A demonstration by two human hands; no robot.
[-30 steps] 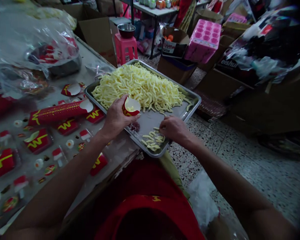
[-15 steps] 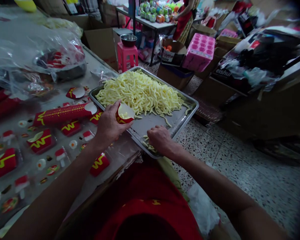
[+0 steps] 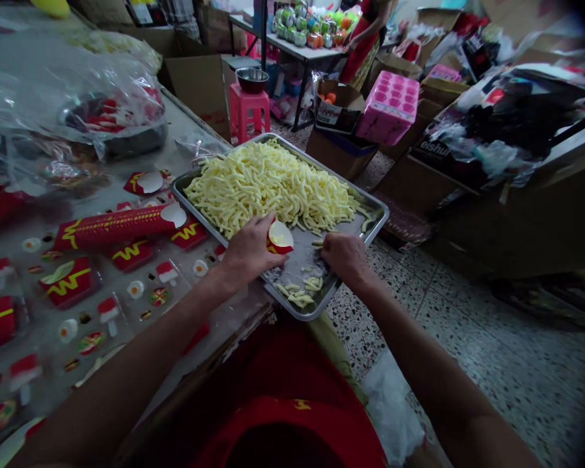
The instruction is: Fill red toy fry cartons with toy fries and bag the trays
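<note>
A metal tray (image 3: pixel 377 218) bears a big heap of pale yellow fry-shaped sticks (image 3: pixel 273 182), with a few loose ones (image 3: pixel 297 296) at its near corner. Over the tray's near left side, my left hand (image 3: pixel 251 253) is closed around a small red fry box (image 3: pixel 279 239). The box's white inside faces up, and a little pale yellow shows within. My right hand (image 3: pixel 344 257) is low over the tray's right part, fingers curled together. Pale stick ends show at its fingertips; the rest of its grip is hidden.
On the table at left lie printed red fry boxes (image 3: pixel 71 283), a stack of nested red boxes (image 3: pixel 117 227) and small toy food pieces in clear plastic. A pink stool (image 3: pixel 248 110) holds a metal bowl (image 3: pixel 252 79). Cartons stand at right; another person (image 3: pixel 365 39) is behind.
My left hand has moved right with the fry box, further over the tray. My right hand has shifted right and away from me, uncovering the loose sticks at the near corner.
</note>
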